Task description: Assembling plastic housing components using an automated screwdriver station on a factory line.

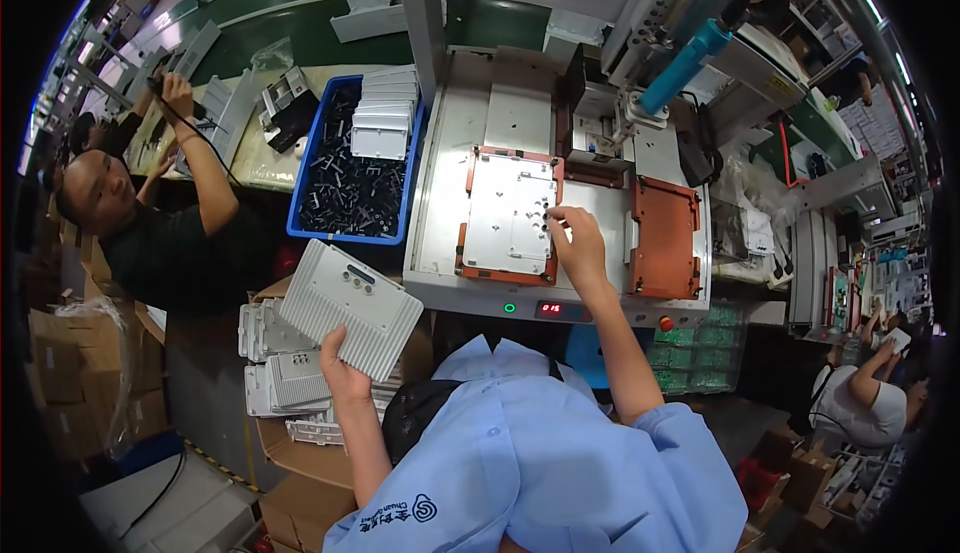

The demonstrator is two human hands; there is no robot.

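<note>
My left hand grips the lower corner of a light grey ribbed housing panel, tilted in the air left of the machine's front edge. A dark slot and several round holes show near the panel's top. My right hand reaches to the right edge of a white plate, which lies flat in an orange-brown fixture. Its thumb and fingertips are drawn together beside small dark holes or parts on that plate. Whatever is between those fingertips is too small to make out.
A second orange-brown fixture sits to the right on the machine bed. Above the bed hangs a blue cylinder tool. Left stands a blue bin with small black parts and stacked grey panels. Below it are more housings. A co-worker sits left.
</note>
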